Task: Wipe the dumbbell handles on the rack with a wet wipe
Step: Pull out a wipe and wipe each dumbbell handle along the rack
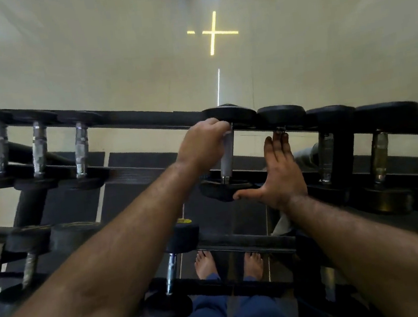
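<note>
- Dumbbell handles are running in a row along the top tier of the black rack (129, 120), each lying between its two dark heads.
- We are curling our left hand (201, 140) around the far end of one pale handle (227, 156) near the middle of the rack; whether a wipe is sitting under the fingers we cannot tell.
- We are holding our right hand (279, 170) flat and open just beside that handle, fingers straight, thumb reaching toward the near head (222, 189).
- More dumbbells are resting on the lower tier (239, 244).
- Our bare feet (206, 264) are showing on the floor below.
</note>
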A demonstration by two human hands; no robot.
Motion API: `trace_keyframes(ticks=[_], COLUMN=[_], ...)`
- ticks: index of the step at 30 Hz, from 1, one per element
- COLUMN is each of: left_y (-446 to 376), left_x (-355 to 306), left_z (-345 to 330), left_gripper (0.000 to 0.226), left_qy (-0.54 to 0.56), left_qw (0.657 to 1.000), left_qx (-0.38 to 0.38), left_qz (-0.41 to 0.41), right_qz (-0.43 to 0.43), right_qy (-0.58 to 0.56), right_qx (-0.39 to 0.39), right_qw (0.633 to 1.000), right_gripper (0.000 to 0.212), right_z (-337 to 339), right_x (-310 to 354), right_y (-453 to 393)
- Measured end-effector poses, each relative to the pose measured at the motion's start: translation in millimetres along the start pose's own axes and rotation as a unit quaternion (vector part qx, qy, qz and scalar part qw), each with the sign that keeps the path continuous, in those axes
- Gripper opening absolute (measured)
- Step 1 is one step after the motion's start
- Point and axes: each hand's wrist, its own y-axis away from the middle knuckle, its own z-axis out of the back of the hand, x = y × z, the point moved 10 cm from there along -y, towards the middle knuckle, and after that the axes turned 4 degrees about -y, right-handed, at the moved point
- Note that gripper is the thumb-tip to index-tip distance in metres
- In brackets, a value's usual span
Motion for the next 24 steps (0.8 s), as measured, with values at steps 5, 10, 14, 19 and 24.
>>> trace_keyframes(ticks=[5,10,14,19,24], left_y=[56,88,105,111,109], left_x=[-4,32,78,78,73], left_z=[-29,26,51,84,90], left_gripper=[0.038,0.032,0.029,0.031,0.031], left_qy=[-0.02,0.129,0.242,0.124,0.104], left_qw=[0.981,0.99,0.931,0.956,0.962], left_qx=[0.174,-0.031,-0.179,-0.21,-0.207], left_qz=[-0.083,0.052,0.209,0.166,0.146], right_qz=[0.0,0.12,0.197,0.068,0.066], right_qy=[0.013,-0.001,0.048,0.265,0.241], right_qx=[-0.005,-0.071,0.051,0.15,0.097], right_qw=[1.0,0.99,0.978,0.95,0.963], right_gripper=[0.169,0.135,0.084,0.054,0.022], right_z=[1,13,-14,-51,-53], right_x=[-4,31,131,168,163], right_y=[-2,15,30,0,-3])
